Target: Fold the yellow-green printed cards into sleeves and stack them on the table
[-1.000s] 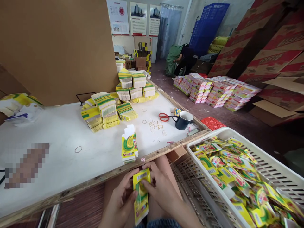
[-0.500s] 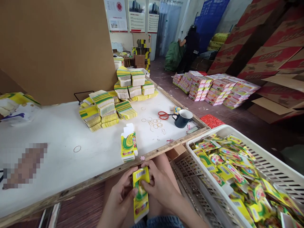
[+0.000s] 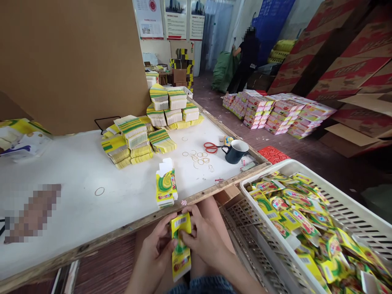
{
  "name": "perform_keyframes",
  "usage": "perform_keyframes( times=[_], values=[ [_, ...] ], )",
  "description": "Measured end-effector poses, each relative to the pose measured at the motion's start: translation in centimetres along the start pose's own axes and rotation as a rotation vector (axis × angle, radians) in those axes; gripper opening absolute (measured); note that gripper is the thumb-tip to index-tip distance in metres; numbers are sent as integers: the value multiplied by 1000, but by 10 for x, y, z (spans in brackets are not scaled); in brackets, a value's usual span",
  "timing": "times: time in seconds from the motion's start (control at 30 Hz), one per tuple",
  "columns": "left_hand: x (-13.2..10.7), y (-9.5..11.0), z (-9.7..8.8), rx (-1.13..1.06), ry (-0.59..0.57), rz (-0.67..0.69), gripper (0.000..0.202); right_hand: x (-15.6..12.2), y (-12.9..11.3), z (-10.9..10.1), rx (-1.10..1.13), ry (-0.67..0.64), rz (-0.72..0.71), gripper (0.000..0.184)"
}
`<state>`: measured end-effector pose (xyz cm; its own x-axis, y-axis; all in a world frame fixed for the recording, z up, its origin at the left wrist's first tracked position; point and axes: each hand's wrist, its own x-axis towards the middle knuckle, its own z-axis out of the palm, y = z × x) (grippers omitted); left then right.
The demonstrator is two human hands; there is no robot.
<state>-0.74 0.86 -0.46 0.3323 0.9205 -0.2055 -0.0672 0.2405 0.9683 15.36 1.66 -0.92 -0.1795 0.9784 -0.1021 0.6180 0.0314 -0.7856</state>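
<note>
My left hand has the left edge of a yellow-and-green printed carton, thumb on its face and fingers curled behind, while my right hand is closed on the opposite edge, thumb bent against the middle of the front. The carton is above my lap, slightly tilted, barcode end away from me; whether it is flat or filled I can't tell. The card looks thin, so I'd judge it best to let the left side steady it and press only lightly with the right thumb, near a fold rather than mid-panel, or it may crease. Just past my fingertips runs the table's wooden edge, which limits forward reach, and a small stack of cartons by that edge could be knocked by a careless knuckle. To my right, a white slotted crate holds a loose heap of similar cartons, its raised rim between me and them. Farther over the tabletop lie scattered rubber bands, red-handled scissors and a dark mug, with banded carton bundles to their left; beyond, a co-worker stands at a green sack.
</note>
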Motion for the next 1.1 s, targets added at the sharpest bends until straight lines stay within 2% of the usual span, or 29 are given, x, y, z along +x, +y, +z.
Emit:
perform_keyframes(
  times=[0.23,0.33,0.47,0.63,0.73,0.8,0.9,0.97,1.03,1.1],
  values=[
    [1,-3,3,16,5,-14,49,1,4,-1,35,49,27,43],
    [0,1,-1,-11,1,-33,50,1,10,-7,262,-3,-51,35],
    [2,8,-5,-55,-58,-34,48,-2,19,-15,544,50,-117,20],
    [6,0,11,-102,-89,25,42,-8,16,-12,693,69,-102,16],
    [8,-2,20,-3,-72,80,43,-16,18,-31,569,140,-82,15],
    [14,2,14,218,-2,178,44,-28,28,-63,319,271,-51,21],
    [34,11,-13,684,230,368,50,-53,54,-125,-327,738,36,33],
    [50,13,-34,910,295,380,59,-67,71,-157,-681,868,90,47],
    [65,11,-49,1032,250,329,59,-73,83,-167,-740,876,109,50],
    [74,7,-53,1061,207,299,52,-65,86,-153,-564,793,98,45]
  ],
)
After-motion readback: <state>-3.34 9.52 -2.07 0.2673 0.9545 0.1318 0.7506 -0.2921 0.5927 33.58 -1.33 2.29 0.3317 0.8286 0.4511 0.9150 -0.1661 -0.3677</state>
